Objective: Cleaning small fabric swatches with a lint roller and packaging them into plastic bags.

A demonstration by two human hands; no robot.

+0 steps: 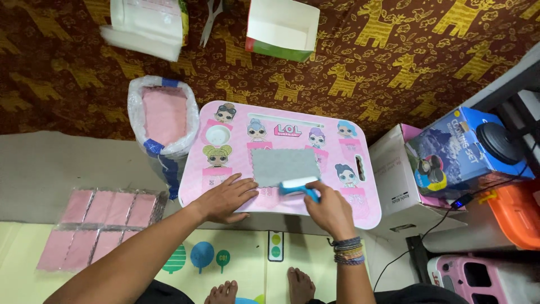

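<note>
A grey cloth (285, 166) lies flat on a small pink lap table (360, 202) printed with cartoon dolls. My left hand (228, 198) rests flat on the table, fingertips touching the cloth's lower left corner. My right hand (331, 209) grips a blue-handled roller (300, 187) whose white head sits on the cloth's front edge. Beaded bracelets circle my right wrist.
A plastic bag of pink cloths (163, 115) stands left of the table, with several packed pink cloths (101, 222) laid out on the floor. A white box (281, 28), scissors (211, 17) and a bag (149, 25) lie behind. Cardboard boxes (450, 157) crowd the right. My bare feet (264, 288) show below.
</note>
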